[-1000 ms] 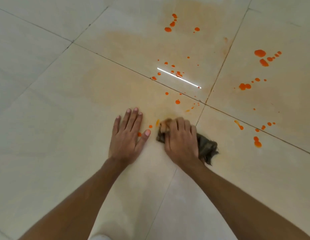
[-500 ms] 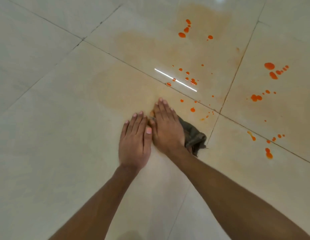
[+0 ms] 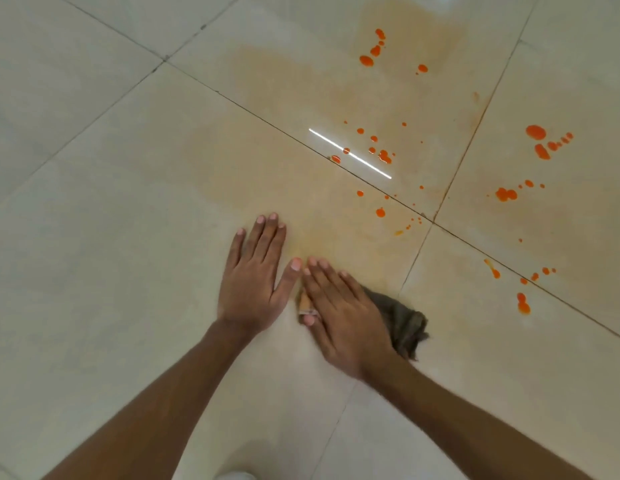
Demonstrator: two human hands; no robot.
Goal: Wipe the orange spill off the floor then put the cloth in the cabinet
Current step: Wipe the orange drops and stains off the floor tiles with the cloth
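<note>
Your right hand [image 3: 343, 317] lies flat on the dark cloth [image 3: 405, 323], fingers straight, pressing rather than gripping. Your left hand [image 3: 256, 278] is spread on the floor [image 3: 93, 237], holding nothing. You are mid-wipe — most of the orange spill [image 3: 381, 154] sits untouched from 12 to 3 o'clock of the cloth, so the next stroke likely needs to push out that way. Half a second ago the right hand reached further forward; it has drawn back, and the left thumb has splayed.

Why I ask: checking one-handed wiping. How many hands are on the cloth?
1. The right hand lies flat on the dark cloth; the left hand rests on the bare floor tile beside it, off the cloth.
</note>
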